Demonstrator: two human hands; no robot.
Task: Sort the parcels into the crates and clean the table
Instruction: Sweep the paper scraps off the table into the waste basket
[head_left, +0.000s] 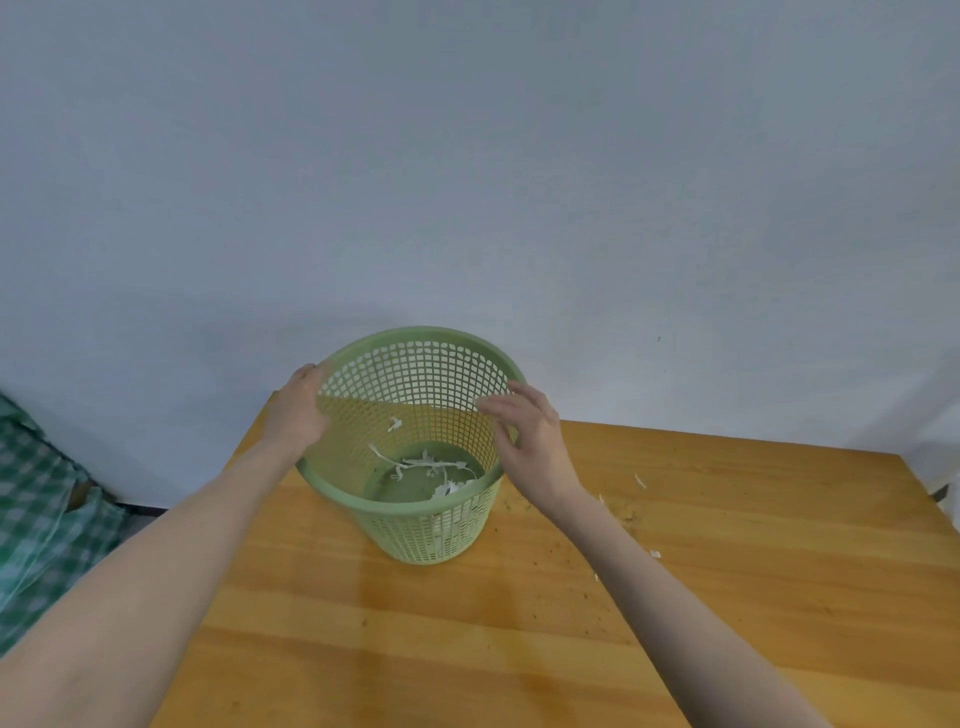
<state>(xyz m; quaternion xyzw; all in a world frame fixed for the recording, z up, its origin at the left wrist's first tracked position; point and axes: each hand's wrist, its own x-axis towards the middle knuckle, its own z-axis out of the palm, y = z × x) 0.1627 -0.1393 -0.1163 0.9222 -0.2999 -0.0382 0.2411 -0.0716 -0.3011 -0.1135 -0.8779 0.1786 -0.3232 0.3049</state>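
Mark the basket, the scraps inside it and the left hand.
basket (426, 535): head view, lower front wall.
scraps (423, 462): head view, white strip on basket floor.
left hand (296, 410): head view, back of hand.
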